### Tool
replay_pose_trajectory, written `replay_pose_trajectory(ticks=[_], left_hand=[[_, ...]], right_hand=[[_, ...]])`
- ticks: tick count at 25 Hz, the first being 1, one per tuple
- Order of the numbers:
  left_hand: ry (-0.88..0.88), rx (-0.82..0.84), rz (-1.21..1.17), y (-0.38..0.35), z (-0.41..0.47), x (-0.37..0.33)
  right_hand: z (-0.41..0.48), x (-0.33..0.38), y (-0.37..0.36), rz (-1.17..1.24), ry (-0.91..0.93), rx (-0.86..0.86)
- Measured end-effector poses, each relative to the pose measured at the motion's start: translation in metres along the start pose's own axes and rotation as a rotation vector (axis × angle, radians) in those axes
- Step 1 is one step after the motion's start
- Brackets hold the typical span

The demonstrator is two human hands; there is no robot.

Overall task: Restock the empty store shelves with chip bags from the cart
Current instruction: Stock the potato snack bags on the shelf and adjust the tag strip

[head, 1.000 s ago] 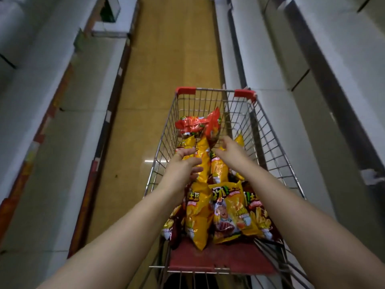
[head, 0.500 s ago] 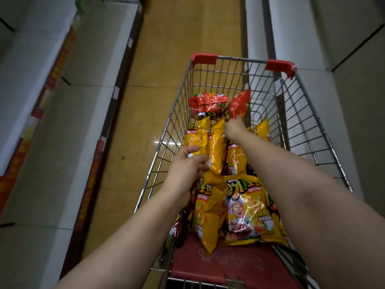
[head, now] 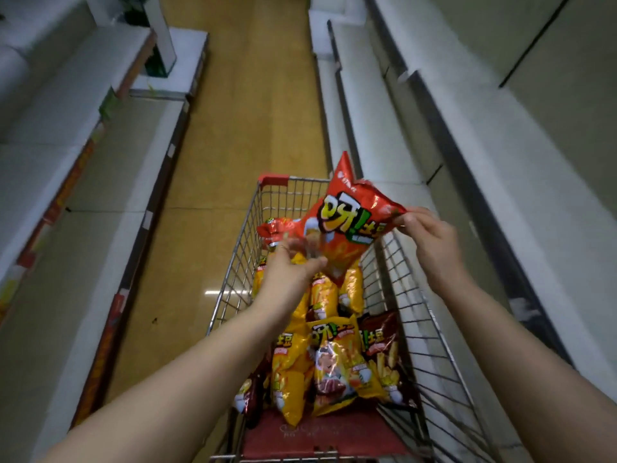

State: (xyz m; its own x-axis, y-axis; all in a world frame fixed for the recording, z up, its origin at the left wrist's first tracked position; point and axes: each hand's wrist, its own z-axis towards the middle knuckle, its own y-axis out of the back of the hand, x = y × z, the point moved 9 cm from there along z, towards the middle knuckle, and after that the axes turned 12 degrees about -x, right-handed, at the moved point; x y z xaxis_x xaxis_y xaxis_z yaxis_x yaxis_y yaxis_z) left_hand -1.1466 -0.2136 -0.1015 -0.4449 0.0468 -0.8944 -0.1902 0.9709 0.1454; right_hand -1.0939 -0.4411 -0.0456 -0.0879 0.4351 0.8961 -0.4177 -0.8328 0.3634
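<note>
We are looking down a store aisle with a yellow-brown floor [head: 240,128]. Pale shelves on the left [head: 50,182] and pale shelves on the right [head: 484,162] are running along it, and their boards are lying bare. A wire cart [head: 417,329] is standing in the aisle, close against the right-hand shelving.

Above the far half of the cart, we are seeing a red chip bag [head: 347,225] hanging tilted in the air, clear of the bags below. The right hand [head: 430,242] is pinching its right corner between thumb and fingertips. The left hand [head: 287,272] is reaching at the bag's lower left edge. It is blurred, so we cannot tell whether it is gripping the bag or only touching it.

Down in the cart, yellow chip bags [head: 334,359] are lying packed side by side. A dark brown bag [head: 384,349] is sitting at their right. Another red bag [head: 277,228] is showing at the far end, behind the left hand. A red seat flap [head: 320,432] is lying at the near end.
</note>
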Motion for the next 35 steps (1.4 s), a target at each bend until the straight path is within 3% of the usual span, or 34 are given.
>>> replay_pose_trajectory(ticks=[3, 5, 9, 14, 21, 24, 30, 35], left_hand=[[-0.281, -0.042, 0.104, 0.01, -0.027, -0.064], [-0.39, 0.122, 0.111, 0.001, -0.064, -0.098], [-0.375, 0.618, -0.042, -0.034, -0.161, -0.143], [-0.315, 0.822, -0.232, -0.056, -0.256, -0.196], [-0.279, 1.089, -0.263, -0.114, -0.389, -0.234], [-0.23, 1.239, -0.159, -0.15, -0.462, -0.225], [-0.3, 1.574, 0.013, -0.192, -0.614, -0.204], [-0.484, 1.455, 0.018, -0.223, -0.667, -0.2]], right_hand=[[-0.017, 0.071, 0.06, 0.099, 0.032, -0.038], [-0.036, 0.116, 0.102, 0.076, 0.06, -0.106], [-0.078, 0.2, 0.174, 0.007, 0.136, -0.237], [-0.136, 0.282, 0.262, -0.074, 0.213, -0.387], [-0.244, 0.318, 0.333, -0.033, 0.074, -0.36], [-0.29, 0.331, 0.391, -0.183, 0.094, -0.482], [-0.397, 0.338, 0.512, -0.242, 0.036, -0.797], [-0.431, 0.325, 0.578, -0.369, -0.014, -0.984]])
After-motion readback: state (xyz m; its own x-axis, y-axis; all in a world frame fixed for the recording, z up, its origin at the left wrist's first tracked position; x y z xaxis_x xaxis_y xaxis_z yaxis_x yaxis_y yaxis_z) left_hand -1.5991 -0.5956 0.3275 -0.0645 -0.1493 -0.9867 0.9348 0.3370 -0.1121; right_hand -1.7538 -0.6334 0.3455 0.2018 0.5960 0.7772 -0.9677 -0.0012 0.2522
